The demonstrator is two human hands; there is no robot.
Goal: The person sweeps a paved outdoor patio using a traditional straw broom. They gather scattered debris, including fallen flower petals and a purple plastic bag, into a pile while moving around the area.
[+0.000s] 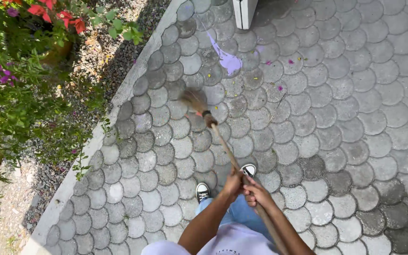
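Broom head point(194, 100) motion-blurred; white box point(244, 12) cut off by top edge.

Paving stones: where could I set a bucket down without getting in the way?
Bare paving lies right of the broom, toward the frame's edge. Crowded: petals and a purple stain ahead, shoes below, plants beyond the curb.

Paving point(336, 118) open across centre and right of frame, only small petals and purple patch point(230, 61) lying flat there. Broom head point(194, 100) mid-frame, near kerb point(119, 101). Left blocked: kerb, gravel strip, bushes point(20, 94) overhanging. White post base point(244, 12) stands at top centre. Shoes point(202, 191) just below handle point(225, 146).
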